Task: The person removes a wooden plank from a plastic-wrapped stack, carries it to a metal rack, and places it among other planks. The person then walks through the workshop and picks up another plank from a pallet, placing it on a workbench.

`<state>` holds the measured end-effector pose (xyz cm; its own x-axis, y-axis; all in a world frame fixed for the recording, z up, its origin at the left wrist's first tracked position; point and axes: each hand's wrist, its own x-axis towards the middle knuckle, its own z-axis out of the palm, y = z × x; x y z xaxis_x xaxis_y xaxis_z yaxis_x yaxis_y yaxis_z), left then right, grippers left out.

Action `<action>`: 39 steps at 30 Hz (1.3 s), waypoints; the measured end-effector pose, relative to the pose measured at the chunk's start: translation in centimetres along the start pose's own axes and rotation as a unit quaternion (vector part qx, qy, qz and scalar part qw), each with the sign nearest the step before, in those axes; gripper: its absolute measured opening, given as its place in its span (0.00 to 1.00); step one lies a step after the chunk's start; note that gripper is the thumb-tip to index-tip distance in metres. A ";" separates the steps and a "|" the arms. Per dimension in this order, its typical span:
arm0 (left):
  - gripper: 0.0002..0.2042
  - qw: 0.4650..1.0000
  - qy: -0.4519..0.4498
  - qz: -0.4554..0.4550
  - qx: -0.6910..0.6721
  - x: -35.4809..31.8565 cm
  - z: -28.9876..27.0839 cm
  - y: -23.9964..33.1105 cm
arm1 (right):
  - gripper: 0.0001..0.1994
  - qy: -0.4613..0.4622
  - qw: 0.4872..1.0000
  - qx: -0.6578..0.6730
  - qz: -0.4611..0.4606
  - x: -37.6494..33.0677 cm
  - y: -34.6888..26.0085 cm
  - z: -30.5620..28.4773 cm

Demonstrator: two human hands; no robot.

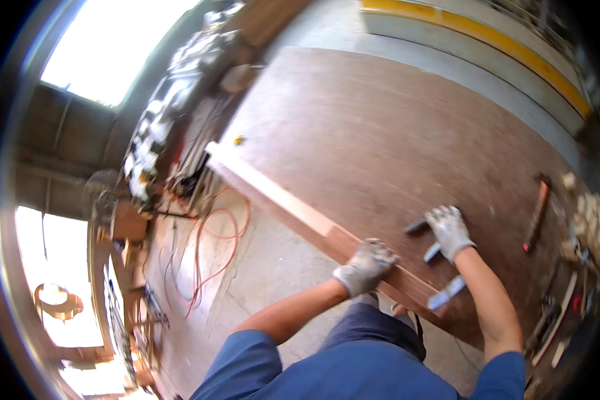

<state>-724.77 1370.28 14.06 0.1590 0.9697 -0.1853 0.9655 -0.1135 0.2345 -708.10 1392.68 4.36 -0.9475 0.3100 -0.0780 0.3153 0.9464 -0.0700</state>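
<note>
A long wooden strip lies along the near edge of the brown work table, running from far left to near right. My left hand, in a pale work glove, is closed over this strip toward its near end. To the right, over the tabletop, my gloved right hand is closed around a tool with grey parts. Its dark grey end and a blue-grey piece show beside the fingers; blur hides its kind. A flat blue-grey piece lies by the strip's near end, below my right wrist.
A hammer with an orange-red handle lies on the table's right side, near a heap of pale wood pieces. A small yellow object sits at the far left corner. Orange hose coils across the floor at left. Beyond the table stands a yellow-topped structure.
</note>
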 end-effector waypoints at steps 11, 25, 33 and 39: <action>0.10 0.997 0.047 -0.017 -0.057 -0.8 2.1 0.0 | 0.31 -0.102 0.945 0.070 0.302 -12.7 5.7 -1.3; 0.17 0.995 0.093 0.028 -0.020 -1.6 4.0 -1.7 | 0.41 -0.046 0.896 0.371 0.238 -12.0 -10.8 -13.9; 0.20 0.999 -0.033 0.019 -0.021 -1.8 0.0 -5.8 | 0.30 0.003 0.959 0.161 0.235 -14.0 -13.8 -5.6; 0.23 0.999 -0.029 0.040 -0.014 -1.4 2.0 -6.5 | 0.22 0.009 0.969 0.117 0.216 -13.4 -12.5 -6.0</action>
<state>-730.90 1369.27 10.88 0.2475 0.9435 -0.2203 0.9433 -0.1828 0.2771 -699.67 1377.27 12.29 -0.7241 0.6768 -0.1330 0.6846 0.6815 -0.2586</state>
